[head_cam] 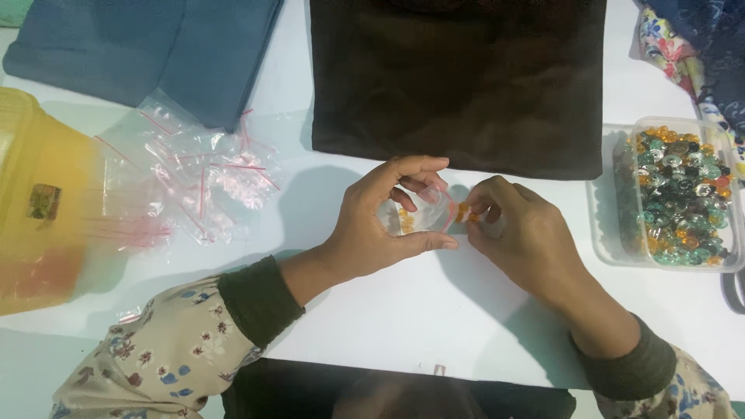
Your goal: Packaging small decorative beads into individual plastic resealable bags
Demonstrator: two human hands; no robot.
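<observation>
spreading under everything is the white tabletop [434,326], and the largest thing lying on it is a dark brown cloth [458,77] at the top centre, its lower edge just above the hands. to the upper left lies a folded blue cloth [147,50], and at the far left edge sits a yellow plastic container [39,202], translucent and partly cut off by the frame. between the yellow container and the hands is a loose heap of small clear zip bags [194,171] with red seal strips, some overlapping the blue cloth's corner. at the right edge stands a clear plastic tray [605,233] filled with mixed beads [683,198] in green, orange and silver tones; a patterned floral fabric [675,50] shows just above it in the top right corner.

both forearms come up from the bottom edge in floral sleeves with dark green cuffs. the left hand [372,225] is curled, thumb below and fingers above, grasping a small clear zip bag [423,213] and keeping its mouth toward the right. a few orange beads [406,223] lie inside that bag, seen through the plastic. the right hand [528,237] is just beside it, fingertips pinched on a small orange bead [463,212] right at the bag's red-edged opening. the two hands nearly touch, well above the tabletop's near edge and midway between the bag heap and the bead tray.
</observation>
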